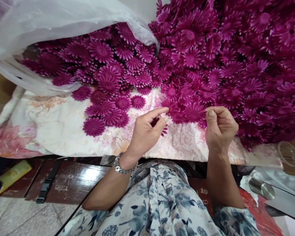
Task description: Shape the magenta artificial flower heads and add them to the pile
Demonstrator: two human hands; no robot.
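My left hand (pixel 148 131), with a metal-band watch on the wrist, is curled at the front edge of the flower pile. Its thumb and index fingertips are slightly apart. Magenta petals (pixel 164 131) of an artificial flower show below the thumb and through the finger loop, the rest hidden by the hand. To the right, my right hand (pixel 220 126) is closed in a pinch, thumb against index finger; anything between them is too small to make out. Just beyond both hands lie loose magenta artificial flowers (pixel 195 112).
A large heap of magenta flowers (pixel 236 68) covers the right side. More spill from a translucent plastic bag (pixel 64 19) at left. Beneath is a floral cloth (pixel 56 131). A clear plastic cup (pixel 288 154) and a metal cylinder (pixel 262 188) are at right; a yellow object (pixel 12 178) lies lower left.
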